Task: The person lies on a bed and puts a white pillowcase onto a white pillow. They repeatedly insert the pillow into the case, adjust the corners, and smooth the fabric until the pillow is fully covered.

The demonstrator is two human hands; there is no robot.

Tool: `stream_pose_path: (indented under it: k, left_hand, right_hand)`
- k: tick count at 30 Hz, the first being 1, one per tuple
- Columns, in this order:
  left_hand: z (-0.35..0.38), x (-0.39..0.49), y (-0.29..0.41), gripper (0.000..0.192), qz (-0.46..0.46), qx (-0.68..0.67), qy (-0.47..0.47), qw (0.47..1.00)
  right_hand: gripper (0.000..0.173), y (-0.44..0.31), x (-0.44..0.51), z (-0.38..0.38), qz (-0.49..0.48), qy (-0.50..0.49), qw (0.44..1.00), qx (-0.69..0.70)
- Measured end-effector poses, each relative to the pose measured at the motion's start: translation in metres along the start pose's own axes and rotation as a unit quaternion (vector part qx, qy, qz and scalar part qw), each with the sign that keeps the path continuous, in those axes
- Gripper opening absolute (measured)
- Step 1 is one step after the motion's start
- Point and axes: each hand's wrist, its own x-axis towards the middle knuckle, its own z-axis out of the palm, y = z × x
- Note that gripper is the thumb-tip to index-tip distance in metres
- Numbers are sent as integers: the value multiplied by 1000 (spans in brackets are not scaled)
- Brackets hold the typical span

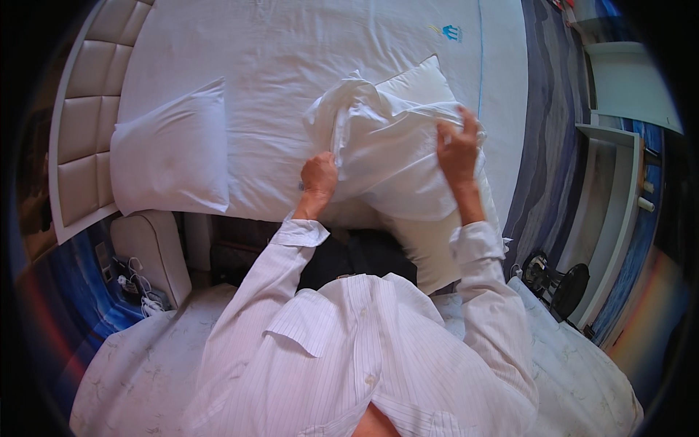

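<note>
A loose white pillowcase (393, 158) lies bunched and wrinkled near the bed's front edge. My left hand (319, 175) is closed on its left edge, by a folded hem. Over the right end of the cloth, my right hand (458, 147) has its fingers apart, slightly blurred; I see nothing held in it. A cream pillow corner (426, 79) shows past the far side of the pillowcase. On the near side, cream pillow material (431, 251) hangs below the bed edge. The cloth hides whether both parts belong to one pillow.
A white-covered pillow (172, 153) rests by the padded headboard (82, 131). A white sheet (262, 49) covers the bed. Behind me is another bed with a pale patterned cover (136, 366). White cables (144, 292) lie at left; a black fan-like object (557, 287) stands at right.
</note>
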Motion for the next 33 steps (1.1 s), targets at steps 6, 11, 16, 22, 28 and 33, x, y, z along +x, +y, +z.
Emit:
stream_pose_path:
  k: [6, 11, 16, 22, 28, 33]
  left_hand:
    - [18, -16, 1, 36, 10, -131, 89, 987]
    - [28, -21, -20, 43, -91, -98, -40, 990]
    - [30, -32, -30, 26, -116, -90, -23, 989]
    - [8, -69, 12, 16, 0, -190, 16, 982]
    - [-1, -101, 37, 19, 9, -528, -126, 840]
    - [-65, -56, 73, 31, 225, -280, 128, 924]
  right_hand:
    - [9, -86, -57, 47, 19, -87, 986, 140]
    - [12, -96, -64, 50, 26, -99, 980, 168]
    - [12, -94, -58, 55, -2, -125, 979, 158]
    - [21, -125, -56, 61, 48, -197, 974, 99]
    - [13, -124, -59, 59, 110, -229, 964, 74]
    - [18, -116, -63, 12, 68, -129, 978, 147]
